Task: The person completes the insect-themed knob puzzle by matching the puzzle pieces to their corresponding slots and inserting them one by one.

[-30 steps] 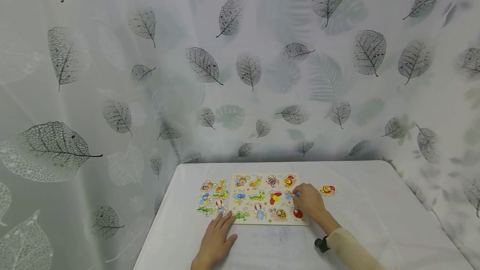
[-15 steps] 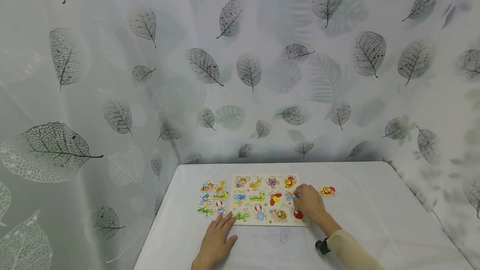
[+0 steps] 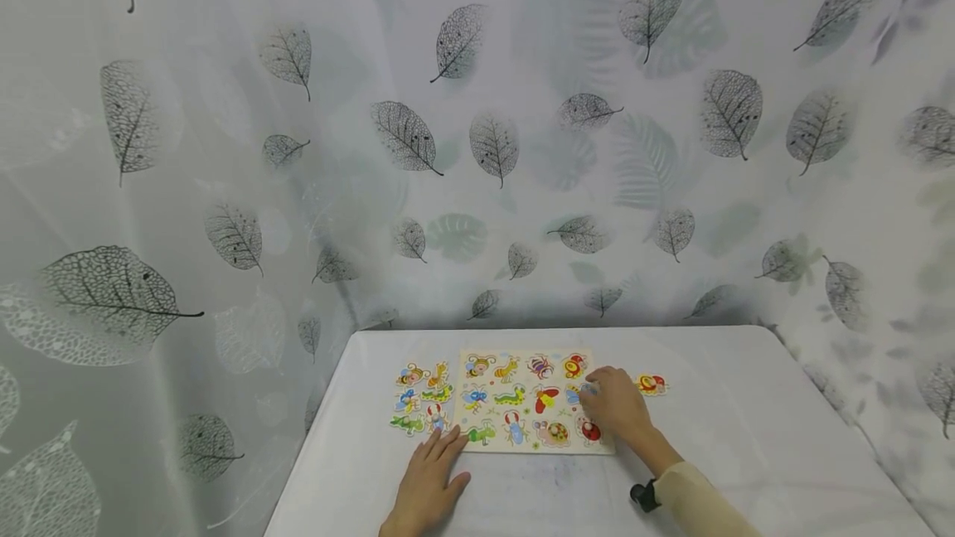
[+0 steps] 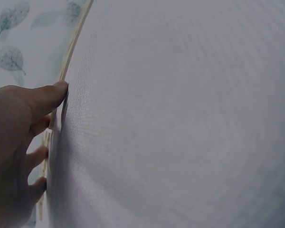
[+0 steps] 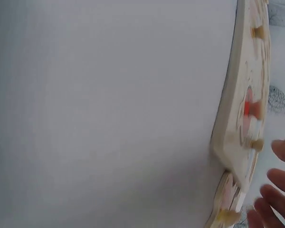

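A wooden peg puzzle board (image 3: pixel 488 414) printed with colourful insects lies on the white table. My left hand (image 3: pixel 429 475) rests with fingers spread at the board's lower left corner. In the left wrist view, that hand (image 4: pixel 19 118) has its thumb at the board's edge (image 4: pixel 72 45). My right hand (image 3: pixel 621 408) is over the board's right edge, beside a blue insect piece (image 3: pixel 572 394). In the right wrist view, its spread fingers (image 5: pixel 280 183) hold nothing, apart from a tan knob (image 5: pixel 256 144) and the red knob (image 5: pixel 254 109) of a ladybug piece.
Several loose insect pieces, among them a green grasshopper (image 3: pixel 406 423) and a caterpillar (image 3: pixel 438 393), lie left of the board. One red and yellow insect piece (image 3: pixel 652 384) lies right of it, behind the right hand. A leaf-patterned curtain (image 3: pixel 492 214) hangs behind the table (image 3: pixel 746 437).
The fingers of my right hand, earlier at the blue knob, have loosened and moved slightly off it. My left hand has stayed at the board's corner. The head view has tilted slightly.
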A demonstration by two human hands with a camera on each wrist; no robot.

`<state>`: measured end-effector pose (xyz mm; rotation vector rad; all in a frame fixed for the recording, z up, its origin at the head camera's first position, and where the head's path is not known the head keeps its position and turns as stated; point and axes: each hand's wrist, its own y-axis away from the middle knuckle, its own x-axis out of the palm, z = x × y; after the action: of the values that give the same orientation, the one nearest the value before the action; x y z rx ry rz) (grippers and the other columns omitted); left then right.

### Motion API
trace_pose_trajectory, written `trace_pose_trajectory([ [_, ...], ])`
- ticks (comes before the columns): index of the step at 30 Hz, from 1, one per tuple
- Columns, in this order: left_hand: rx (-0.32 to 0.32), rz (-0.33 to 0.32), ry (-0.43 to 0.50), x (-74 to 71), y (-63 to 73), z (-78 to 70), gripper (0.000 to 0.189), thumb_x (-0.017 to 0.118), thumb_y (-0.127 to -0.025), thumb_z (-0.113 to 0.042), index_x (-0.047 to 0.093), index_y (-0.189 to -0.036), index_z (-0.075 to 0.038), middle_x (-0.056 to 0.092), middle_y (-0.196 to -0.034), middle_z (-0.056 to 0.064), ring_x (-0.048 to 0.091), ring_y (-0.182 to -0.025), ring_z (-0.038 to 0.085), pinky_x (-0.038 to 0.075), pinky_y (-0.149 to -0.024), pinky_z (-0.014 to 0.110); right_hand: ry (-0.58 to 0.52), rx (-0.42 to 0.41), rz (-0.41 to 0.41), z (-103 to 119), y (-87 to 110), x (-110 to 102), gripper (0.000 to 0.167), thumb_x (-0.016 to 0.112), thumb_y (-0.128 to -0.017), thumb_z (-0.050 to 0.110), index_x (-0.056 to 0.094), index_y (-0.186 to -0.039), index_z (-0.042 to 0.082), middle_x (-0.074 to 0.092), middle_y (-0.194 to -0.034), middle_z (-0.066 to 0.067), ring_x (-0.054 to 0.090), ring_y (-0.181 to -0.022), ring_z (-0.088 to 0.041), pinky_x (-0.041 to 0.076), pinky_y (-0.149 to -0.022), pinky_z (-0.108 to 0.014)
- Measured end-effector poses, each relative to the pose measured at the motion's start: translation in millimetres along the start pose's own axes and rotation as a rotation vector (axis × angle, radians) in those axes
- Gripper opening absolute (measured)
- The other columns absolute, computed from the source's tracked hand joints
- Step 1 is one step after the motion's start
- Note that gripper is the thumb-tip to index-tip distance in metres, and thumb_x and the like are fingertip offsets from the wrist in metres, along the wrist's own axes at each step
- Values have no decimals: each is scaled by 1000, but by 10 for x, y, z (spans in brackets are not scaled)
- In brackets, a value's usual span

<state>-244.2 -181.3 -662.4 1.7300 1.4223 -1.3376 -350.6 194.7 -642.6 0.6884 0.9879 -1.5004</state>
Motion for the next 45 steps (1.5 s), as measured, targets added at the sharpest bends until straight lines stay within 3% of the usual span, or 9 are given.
trace_pose_trajectory([
  [3,13,-7,-5,7,13,9,57,73,-95,-36,58,-147,-17,52,-157,6,41,-147,43,34,-116,70,-7,9,-89,-69,8,-47,32,80,-91,23,75,-114,0,65,-132,-23,57,-125,-43,51,-104,-60],
  [7,-25,52,-5,-10,33,6,58,71,-96,-37,56,-149,-17,49,-160,4,37,-149,42,31,-119,69,11,22,-155,-192,10,-106,34,78,-91,18,72,-116,-5,60,-137,-28,52,-132,-48,47,-107,-64],
  [12,-77,130,11,-14,59,10,61,69,-97,-41,53,-152,-19,45,-163,1,34,-152,41,28,-121,68,40,68,-126,-328,26,-151,36,73,-94,18,70,-120,-8,57,-140,-32,50,-133,-52,44,-109,-66],
  [20,-74,139,16,14,65,13,62,70,-96,-44,53,-152,-21,45,-162,0,34,-152,40,28,-121,68,162,138,-66,-606,92,-164,31,57,-94,3,67,-120,-11,60,-133,-34,57,-120,-54,53,-97,-66],
  [26,-59,114,38,93,93,49,62,70,-95,-45,55,-151,-21,48,-161,1,36,-150,41,29,-120,68,173,155,-40,-741,155,-184,27,59,-94,4,69,-114,-12,64,-123,-33,60,-110,-52,55,-89,-63],
  [34,-76,127,41,48,41,21,62,70,-96,-45,54,-152,-21,46,-162,2,35,-151,41,27,-122,67,91,189,-83,-840,127,-258,21,61,-97,3,69,-108,-14,68,-108,-28,63,-101,-46,57,-85,-58],
  [45,-70,124,36,3,-26,11,62,69,-96,-45,53,-152,-20,45,-162,2,34,-152,41,26,-122,68,78,182,-86,-887,25,-314,17,68,-97,5,70,-104,-10,68,-92,-20,63,-87,-36,58,-74,-52],
])
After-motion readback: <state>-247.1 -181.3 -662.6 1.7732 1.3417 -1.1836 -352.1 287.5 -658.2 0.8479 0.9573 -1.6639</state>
